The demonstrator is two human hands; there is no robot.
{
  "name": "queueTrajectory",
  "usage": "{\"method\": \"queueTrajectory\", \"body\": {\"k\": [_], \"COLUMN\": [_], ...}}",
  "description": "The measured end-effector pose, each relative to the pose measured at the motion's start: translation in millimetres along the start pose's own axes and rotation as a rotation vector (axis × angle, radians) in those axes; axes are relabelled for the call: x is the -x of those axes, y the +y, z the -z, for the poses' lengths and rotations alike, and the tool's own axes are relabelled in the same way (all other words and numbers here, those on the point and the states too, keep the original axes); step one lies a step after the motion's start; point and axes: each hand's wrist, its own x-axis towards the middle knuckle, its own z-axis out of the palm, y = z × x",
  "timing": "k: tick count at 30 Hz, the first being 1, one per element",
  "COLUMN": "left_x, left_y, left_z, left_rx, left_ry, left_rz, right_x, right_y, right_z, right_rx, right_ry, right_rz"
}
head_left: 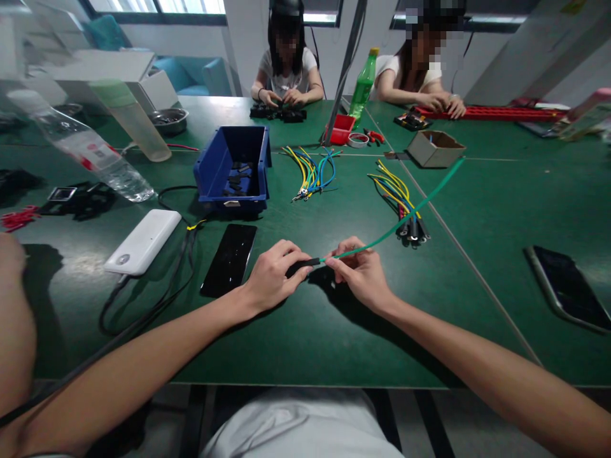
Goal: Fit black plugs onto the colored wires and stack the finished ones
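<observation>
My left hand (274, 273) pinches a small black sleeve (305, 263) just above the green table (296, 343). My right hand (359, 270) pinches the near end of a long green wire (410, 213), whose tip meets the sleeve. The wire rises to the right, over a bundle of yellow, blue and green wires with black ends (398, 203). A second bundle of coloured wires (312, 172) lies farther back. A blue bin (233, 166) with several black parts stands beyond my left hand.
A black phone (229, 257) and a white power bank (143, 240) with black cables lie left of my hands. Another phone (568, 289) lies at the right. Plastic bottles (95, 149), a cardboard box (434, 147), a red tray (341, 129) and two seated people's hands are at the far side.
</observation>
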Motion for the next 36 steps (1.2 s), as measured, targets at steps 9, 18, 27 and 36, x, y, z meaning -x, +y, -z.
{"method": "queueTrajectory", "body": {"k": [9, 18, 27, 36], "left_x": [-0.4, -1.8, -3.8, -3.0], "left_y": [-0.5, -1.8, -0.8, -1.3], "left_z": [-0.4, 0.1, 2.4, 2.8], "left_rx": [0.037, 0.058, 0.074, 0.046], "left_ry": [-0.088, -0.114, -0.032, -0.045], "left_rz": [-0.036, 0.002, 0.087, 0.108], "right_x": [-0.3, -5.8, -15.4, -16.7], "right_y": [4.7, -2.1, -9.5, -4.3], "right_z": [1.1, 4.1, 12.1, 11.9], "right_rx": [0.006, 0.056, -0.006, 0.016], "right_ry": [-0.068, -0.099, 0.069, 0.116], "right_rz": [-0.020, -0.044, 0.031, 0.046]}}
